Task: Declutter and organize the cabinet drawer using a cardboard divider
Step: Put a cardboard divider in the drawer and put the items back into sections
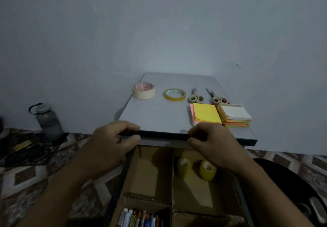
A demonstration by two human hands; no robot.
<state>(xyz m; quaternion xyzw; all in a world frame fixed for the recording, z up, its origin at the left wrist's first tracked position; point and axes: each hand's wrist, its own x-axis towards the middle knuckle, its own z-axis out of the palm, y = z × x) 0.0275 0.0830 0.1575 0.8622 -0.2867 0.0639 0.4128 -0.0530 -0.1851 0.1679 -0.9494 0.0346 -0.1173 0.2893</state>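
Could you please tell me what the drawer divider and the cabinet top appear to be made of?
The divider looks like brown corrugated cardboard, matte, with a ragged torn edge. The cabinet top seems a smooth grey laminate board with a dark edge band.

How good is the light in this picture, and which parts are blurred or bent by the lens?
Head view: dim, bluish light, no glare; the cardboard-divided drawer lies in shadow; the left hand and right hand are softly blurred; the markers at the bottom edge are unsharp; the tabletop edges splay from wide-angle distortion.
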